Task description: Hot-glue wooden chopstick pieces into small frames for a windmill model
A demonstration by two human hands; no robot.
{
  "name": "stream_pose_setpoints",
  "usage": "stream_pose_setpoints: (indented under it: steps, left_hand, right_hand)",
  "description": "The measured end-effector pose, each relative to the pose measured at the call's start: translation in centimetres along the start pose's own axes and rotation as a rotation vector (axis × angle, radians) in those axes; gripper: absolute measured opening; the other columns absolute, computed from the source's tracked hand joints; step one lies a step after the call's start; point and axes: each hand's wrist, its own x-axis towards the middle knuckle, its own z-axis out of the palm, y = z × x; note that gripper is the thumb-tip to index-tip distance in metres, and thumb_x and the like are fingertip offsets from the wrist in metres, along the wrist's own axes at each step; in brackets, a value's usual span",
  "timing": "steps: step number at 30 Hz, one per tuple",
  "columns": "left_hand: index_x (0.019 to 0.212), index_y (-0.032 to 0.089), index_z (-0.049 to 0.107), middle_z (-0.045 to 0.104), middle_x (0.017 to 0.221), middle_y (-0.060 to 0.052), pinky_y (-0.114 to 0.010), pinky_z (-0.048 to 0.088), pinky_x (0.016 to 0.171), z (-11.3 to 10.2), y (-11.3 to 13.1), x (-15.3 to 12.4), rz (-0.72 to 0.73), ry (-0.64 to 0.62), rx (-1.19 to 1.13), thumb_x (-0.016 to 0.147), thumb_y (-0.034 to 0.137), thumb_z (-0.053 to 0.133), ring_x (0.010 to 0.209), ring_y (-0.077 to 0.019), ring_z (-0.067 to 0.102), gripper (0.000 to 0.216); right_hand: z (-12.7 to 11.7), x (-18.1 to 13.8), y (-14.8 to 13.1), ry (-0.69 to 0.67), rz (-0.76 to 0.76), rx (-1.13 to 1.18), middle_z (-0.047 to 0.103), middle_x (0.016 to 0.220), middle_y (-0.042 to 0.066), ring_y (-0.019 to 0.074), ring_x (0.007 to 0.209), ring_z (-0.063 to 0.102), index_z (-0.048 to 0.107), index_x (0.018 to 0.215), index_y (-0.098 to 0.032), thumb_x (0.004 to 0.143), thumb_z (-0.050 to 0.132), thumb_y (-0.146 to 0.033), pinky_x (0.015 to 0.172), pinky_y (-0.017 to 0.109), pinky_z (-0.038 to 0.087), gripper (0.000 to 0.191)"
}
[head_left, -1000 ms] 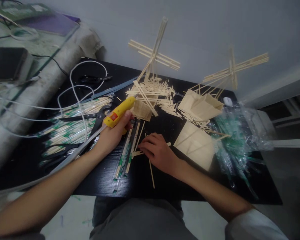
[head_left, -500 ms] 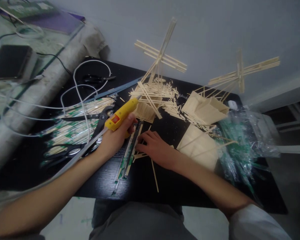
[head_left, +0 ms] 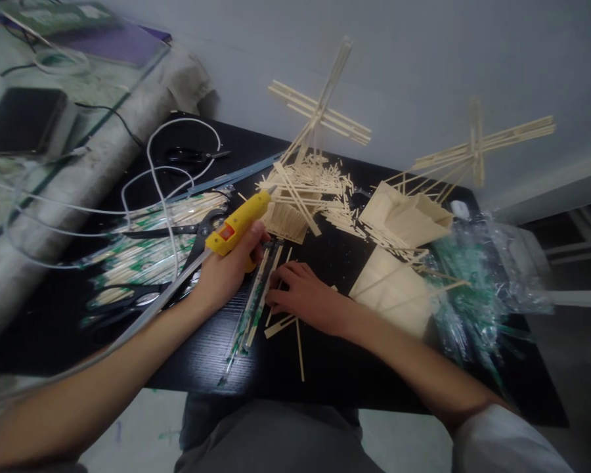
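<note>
My left hand (head_left: 231,263) is wrapped round the handle of a yellow glue gun (head_left: 239,223), whose nozzle points up and to the right. Curled low over the table, my right hand (head_left: 305,292) closes its fingers on a thin wooden stick (head_left: 269,317); its fingertips are partly hidden. Loose sticks (head_left: 300,351) lie under and below that hand. Between my hands are sticks in clear and green wrappers (head_left: 250,312). Just beyond the nozzle stands a small stick-built base (head_left: 286,220) with crossed sticks on top.
Two windmill-like stick crosses (head_left: 318,115) rise at the back, near a heap of short sticks (head_left: 325,180). A stick-built box (head_left: 406,213), a pale panel (head_left: 391,286) and plastic wrappers (head_left: 473,295) lie right. Left are wrapped sticks (head_left: 138,256), scissors (head_left: 148,299) and a looping white cable (head_left: 150,144).
My right hand has shifted very slightly, and the thin stick at its fingers has moved with it. A loose stick piece below it now shows more. The glue gun has barely moved.
</note>
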Motion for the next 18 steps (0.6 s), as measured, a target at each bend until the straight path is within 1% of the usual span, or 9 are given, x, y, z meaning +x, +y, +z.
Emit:
stream_pose_setpoints:
  steps: [3,6,9,12,15,18]
  left_hand:
    - [0.084,0.025,0.074,0.062,0.064,0.0,-0.031,0.048,0.061,0.0,-0.2,0.1,0.013,0.0,-0.013,0.098,0.065,0.066,0.061,-0.0173,0.058,0.044]
    - [0.083,0.026,0.074,0.062,0.064,-0.001,-0.032,0.049,0.062,0.0,-0.5,0.2,0.011,0.003,-0.037,0.097,0.068,0.067,0.061,-0.0184,0.059,0.045]
    - [0.086,0.025,0.075,0.064,0.065,-0.001,-0.031,0.05,0.063,-0.1,-0.8,0.3,-0.005,-0.007,-0.044,0.098,0.067,0.068,0.063,-0.0181,0.061,0.045]
    - [0.09,0.024,0.075,0.064,0.067,0.0,-0.029,0.05,0.065,-0.3,-1.0,0.2,-0.005,-0.013,-0.03,0.101,0.063,0.065,0.064,-0.0167,0.061,0.042]
    - [0.09,0.023,0.075,0.064,0.068,0.0,-0.029,0.05,0.065,-0.3,-0.9,0.1,-0.012,-0.012,-0.008,0.101,0.063,0.065,0.065,-0.0163,0.061,0.043]
    - [0.09,0.023,0.075,0.064,0.068,0.0,-0.029,0.049,0.064,-0.2,-0.8,0.1,-0.029,-0.009,0.003,0.1,0.066,0.065,0.065,-0.0168,0.061,0.045]
  right_hand:
    - [0.4,0.1,0.2,0.006,-0.032,0.009,0.07,0.123,0.013,0.0297,0.121,0.057,0.08,0.115,-0.023,0.111,0.069,-0.032,0.104,0.046,0.053,0.015]
    - [0.5,0.0,0.3,0.02,-0.054,0.02,0.069,0.123,0.013,0.029,0.12,0.057,0.08,0.116,-0.023,0.11,0.07,-0.03,0.105,0.046,0.054,0.014]
    - [-0.1,-0.2,0.2,0.034,-0.056,0.066,0.068,0.124,0.014,0.0277,0.121,0.057,0.08,0.117,-0.022,0.109,0.071,-0.023,0.109,0.045,0.054,0.012]
    - [-1.1,-0.5,-0.1,0.04,-0.05,0.159,0.066,0.125,0.015,0.028,0.12,0.057,0.079,0.118,-0.019,0.108,0.067,-0.016,0.111,0.045,0.054,0.015]
    - [-1.6,-0.6,-0.7,0.045,-0.034,0.22,0.063,0.124,0.017,0.0307,0.121,0.055,0.079,0.111,-0.017,0.099,0.067,-0.007,0.11,0.048,0.054,0.018]
    - [-1.3,-0.6,-1.2,0.05,-0.01,0.201,0.061,0.125,0.018,0.0331,0.123,0.052,0.078,0.108,-0.017,0.092,0.066,-0.003,0.109,0.051,0.054,0.024]
